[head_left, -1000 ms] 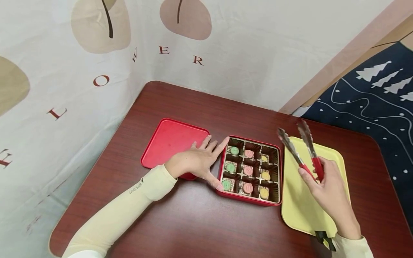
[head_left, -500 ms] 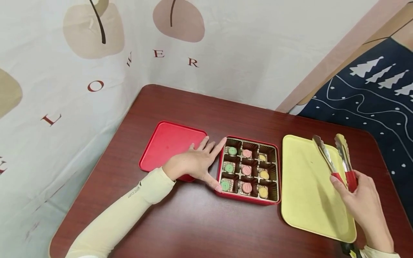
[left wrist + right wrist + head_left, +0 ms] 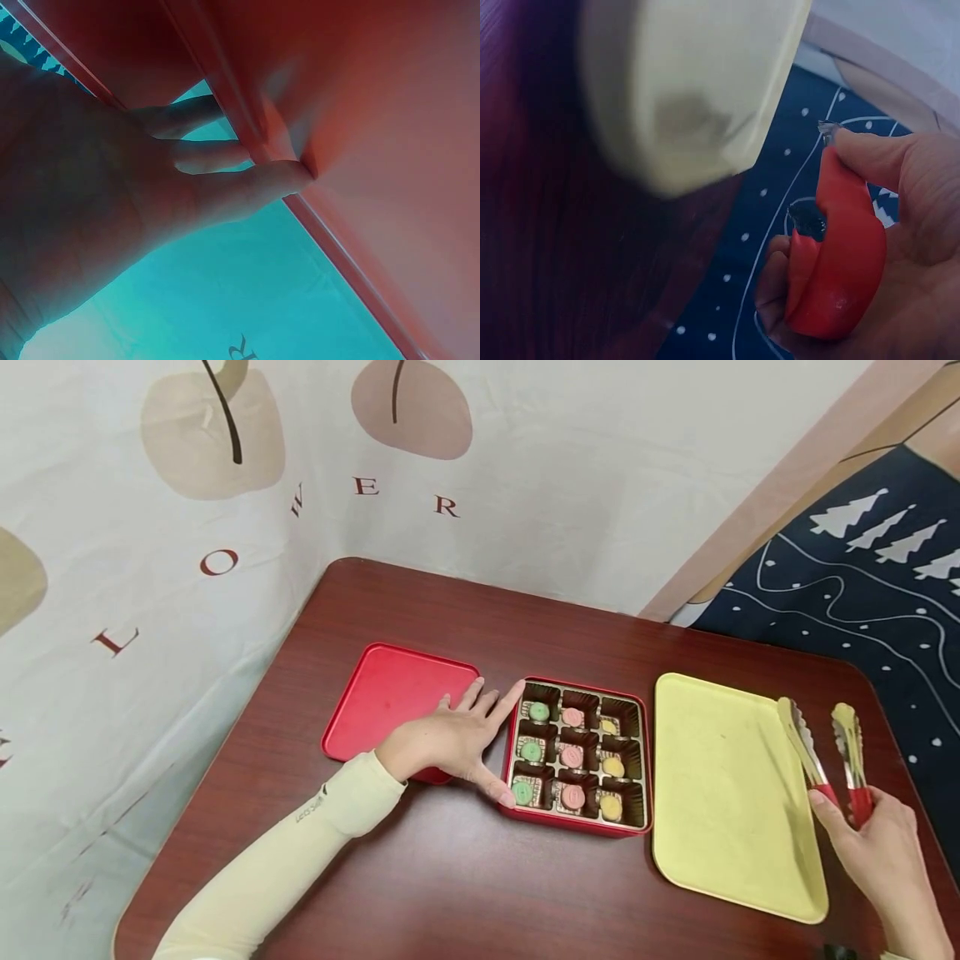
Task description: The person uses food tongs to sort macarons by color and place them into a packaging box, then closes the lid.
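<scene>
My left hand (image 3: 453,739) reaches across the red lid (image 3: 393,693) with its fingers spread. Its thumb and index finger touch the left side of the red box (image 3: 581,825). In the left wrist view a straight finger (image 3: 259,184) presses on a red surface. Inside the box a brown divided insert holds a column each of green candies (image 3: 531,752), pink candies (image 3: 572,756) and yellow candies (image 3: 613,767). Over the right edge of the yellow tray (image 3: 727,777), my right hand (image 3: 881,839) grips red-handled tongs (image 3: 840,277). Their metal tips stand apart with nothing between them.
Everything lies on a dark red-brown table (image 3: 390,885). A white curtain (image 3: 585,485) with printed letters stands behind it, and a navy cloth (image 3: 862,602) with white trees hangs at the right. The tray lies just right of the box.
My right hand has carried the tongs rightward and toward me, from above the tray to its right edge. The left hand keeps its place at the box. The view has shifted slightly.
</scene>
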### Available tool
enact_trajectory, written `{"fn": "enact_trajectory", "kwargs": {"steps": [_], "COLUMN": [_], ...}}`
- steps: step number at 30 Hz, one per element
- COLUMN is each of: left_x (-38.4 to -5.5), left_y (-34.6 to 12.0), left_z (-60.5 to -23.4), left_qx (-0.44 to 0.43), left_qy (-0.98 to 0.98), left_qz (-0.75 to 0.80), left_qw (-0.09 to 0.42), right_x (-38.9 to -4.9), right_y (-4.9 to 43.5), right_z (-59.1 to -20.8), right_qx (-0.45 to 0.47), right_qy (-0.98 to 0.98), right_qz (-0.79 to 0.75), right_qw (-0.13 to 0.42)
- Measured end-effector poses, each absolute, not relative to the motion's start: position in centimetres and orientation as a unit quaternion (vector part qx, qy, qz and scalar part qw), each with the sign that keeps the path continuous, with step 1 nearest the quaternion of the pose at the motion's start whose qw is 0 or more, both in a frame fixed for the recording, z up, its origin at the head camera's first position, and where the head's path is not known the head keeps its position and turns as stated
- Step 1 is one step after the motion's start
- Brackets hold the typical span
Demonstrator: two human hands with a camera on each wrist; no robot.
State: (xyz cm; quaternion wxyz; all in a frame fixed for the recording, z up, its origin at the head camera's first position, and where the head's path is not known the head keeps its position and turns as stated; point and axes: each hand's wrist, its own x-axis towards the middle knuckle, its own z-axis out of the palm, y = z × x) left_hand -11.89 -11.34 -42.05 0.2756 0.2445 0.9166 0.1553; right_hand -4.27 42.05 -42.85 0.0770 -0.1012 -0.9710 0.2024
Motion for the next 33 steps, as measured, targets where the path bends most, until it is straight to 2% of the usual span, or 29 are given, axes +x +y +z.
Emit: {"fn": "enact_trajectory", "kwargs": {"steps": [4, 13, 22, 33], "left_x": [-11.9, -11.8, -11.7, -11.7], "left_y": [-11.3, -11.6, -11.9, -11.5], "left_z": [-42.0, -41.9, -41.9, -41.9], "left_qx": [0.242, 0.244, 0.250, 0.243], "left_qy": [0.917, 0.917, 0.916, 0.917], "left_qz": [0.156, 0.152, 0.156, 0.153], "left_qw": [0.276, 0.276, 0.271, 0.278], "right_x": [-4.0, -3.5, -3.5, -3.4], "right_y": [43.2, 44.7, 45.0, 45.7], "right_z": [-43.1, -43.6, -43.7, -44.1], "right_qx": [-0.115, -0.151, -0.213, -0.199], "right_qy": [-0.972, -0.973, -0.960, -0.961], "right_qz": [0.193, 0.175, 0.161, 0.139], "right_qw": [0.071, 0.015, -0.085, -0.135]}}
